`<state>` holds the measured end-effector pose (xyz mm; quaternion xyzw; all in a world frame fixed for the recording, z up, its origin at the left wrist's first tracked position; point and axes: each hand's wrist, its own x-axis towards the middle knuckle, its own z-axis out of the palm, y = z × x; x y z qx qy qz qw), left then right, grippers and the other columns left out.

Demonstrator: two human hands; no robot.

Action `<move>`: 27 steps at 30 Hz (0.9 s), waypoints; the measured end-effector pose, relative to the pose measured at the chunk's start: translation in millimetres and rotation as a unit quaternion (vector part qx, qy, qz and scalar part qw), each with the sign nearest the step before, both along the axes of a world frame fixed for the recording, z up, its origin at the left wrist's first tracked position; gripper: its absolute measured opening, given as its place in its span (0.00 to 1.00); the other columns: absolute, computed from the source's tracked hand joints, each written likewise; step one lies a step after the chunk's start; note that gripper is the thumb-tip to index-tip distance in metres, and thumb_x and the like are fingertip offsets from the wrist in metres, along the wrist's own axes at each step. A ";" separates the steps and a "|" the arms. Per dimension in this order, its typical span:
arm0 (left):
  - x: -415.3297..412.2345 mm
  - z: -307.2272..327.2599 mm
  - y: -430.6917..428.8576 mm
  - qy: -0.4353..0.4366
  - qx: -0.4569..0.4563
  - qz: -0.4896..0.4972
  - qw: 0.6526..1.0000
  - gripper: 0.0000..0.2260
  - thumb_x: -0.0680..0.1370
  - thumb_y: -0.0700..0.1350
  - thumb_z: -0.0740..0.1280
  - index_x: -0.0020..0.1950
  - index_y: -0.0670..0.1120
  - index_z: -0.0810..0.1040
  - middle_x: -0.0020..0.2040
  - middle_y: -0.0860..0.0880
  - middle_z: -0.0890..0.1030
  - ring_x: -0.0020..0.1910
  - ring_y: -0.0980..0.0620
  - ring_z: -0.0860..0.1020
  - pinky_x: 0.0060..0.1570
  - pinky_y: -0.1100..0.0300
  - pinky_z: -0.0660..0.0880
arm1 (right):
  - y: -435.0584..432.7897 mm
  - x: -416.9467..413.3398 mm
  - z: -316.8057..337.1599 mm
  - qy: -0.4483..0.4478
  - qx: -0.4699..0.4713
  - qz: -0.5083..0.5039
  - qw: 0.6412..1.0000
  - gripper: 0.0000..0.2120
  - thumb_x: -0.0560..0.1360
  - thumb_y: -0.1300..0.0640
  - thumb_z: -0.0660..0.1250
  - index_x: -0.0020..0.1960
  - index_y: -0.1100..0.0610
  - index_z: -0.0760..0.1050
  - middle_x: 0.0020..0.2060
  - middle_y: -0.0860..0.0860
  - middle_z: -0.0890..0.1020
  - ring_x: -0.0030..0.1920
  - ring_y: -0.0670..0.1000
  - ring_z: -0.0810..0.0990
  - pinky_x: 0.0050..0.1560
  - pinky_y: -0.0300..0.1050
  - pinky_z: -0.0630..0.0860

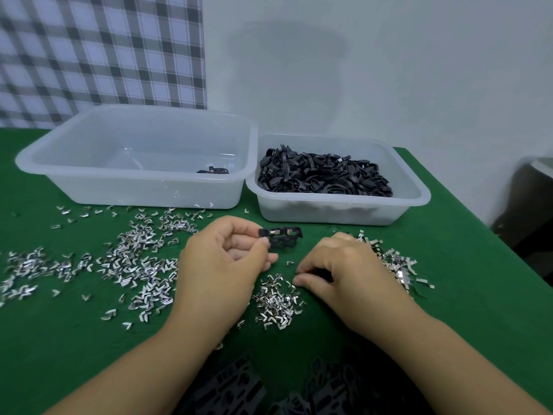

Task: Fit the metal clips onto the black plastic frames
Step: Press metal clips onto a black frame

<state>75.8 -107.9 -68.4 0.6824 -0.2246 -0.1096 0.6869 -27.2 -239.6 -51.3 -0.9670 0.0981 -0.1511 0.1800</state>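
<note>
My left hand (pixel 223 259) pinches a small black plastic frame (pixel 281 237) by its left end, a little above the green table; a shiny clip shows on the frame's top edge. My right hand (pixel 338 271) rests knuckles-up on the table with its fingertips curled down at the edge of a small pile of metal clips (pixel 276 301). Whether a clip is between those fingertips is hidden. One lone clip (pixel 289 262) lies between my hands.
Clips are scattered over the left of the green table (pixel 59 339) and heaped behind my right hand (pixel 395 265). A large translucent tub (pixel 134 181) holds a few frames (pixel 213 170). A smaller tub (pixel 335 211) is full of black frames (pixel 323 175). Black parts (pixel 227 387) lie near me.
</note>
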 end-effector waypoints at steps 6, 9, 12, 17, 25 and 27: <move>-1.8 2.9 -0.3 0.022 -0.013 -0.009 1.000 0.07 0.72 0.34 0.70 0.39 0.45 0.79 0.31 0.46 0.83 0.33 0.50 0.85 0.33 0.62 0.81 | -0.4 -0.7 -1.6 0.007 -0.080 0.012 0.997 0.06 0.76 0.53 0.63 0.47 0.52 0.79 0.42 0.48 0.78 0.48 0.50 0.71 0.52 0.45 0.69; -2.9 4.4 -0.2 0.027 -0.015 -0.016 0.999 0.08 0.72 0.33 0.70 0.39 0.45 0.79 0.30 0.46 0.83 0.33 0.49 0.84 0.35 0.60 0.82 | -1.6 -3.8 1.4 -0.122 -0.056 -0.025 0.991 0.03 0.74 0.58 0.67 0.44 0.55 0.79 0.39 0.48 0.78 0.43 0.49 0.72 0.48 0.40 0.68; -5.1 5.5 -0.1 0.031 -0.018 -0.039 0.999 0.08 0.72 0.33 0.70 0.38 0.46 0.80 0.31 0.45 0.83 0.33 0.48 0.84 0.35 0.60 0.82 | -1.2 -4.6 0.7 -0.237 -0.063 -0.037 0.969 0.02 0.72 0.60 0.69 0.43 0.58 0.81 0.37 0.49 0.79 0.41 0.50 0.74 0.47 0.35 0.68; -8.9 7.8 -0.3 0.044 -0.029 -0.073 0.996 0.09 0.71 0.32 0.70 0.38 0.45 0.80 0.31 0.43 0.83 0.33 0.48 0.84 0.31 0.64 0.79 | -0.5 -2.5 -1.3 -0.271 -0.074 -0.021 0.959 0.02 0.71 0.61 0.70 0.41 0.59 0.81 0.35 0.49 0.80 0.39 0.50 0.74 0.47 0.32 0.68; -10.6 11.1 0.0 0.061 -0.042 -0.095 0.993 0.07 0.71 0.31 0.70 0.39 0.43 0.80 0.32 0.42 0.84 0.33 0.48 0.84 0.31 0.66 0.78 | -1.1 -2.0 -1.3 -0.260 -0.084 -0.011 0.962 0.02 0.71 0.60 0.70 0.41 0.59 0.81 0.35 0.49 0.79 0.40 0.49 0.74 0.46 0.35 0.69; -10.4 11.2 0.9 0.058 -0.041 -0.101 0.992 0.07 0.72 0.30 0.70 0.40 0.42 0.80 0.32 0.42 0.84 0.33 0.48 0.84 0.31 0.66 0.78 | -1.1 -1.5 -1.3 -0.253 -0.086 -0.006 0.964 0.02 0.71 0.60 0.70 0.41 0.58 0.81 0.35 0.49 0.79 0.40 0.49 0.74 0.45 0.36 0.70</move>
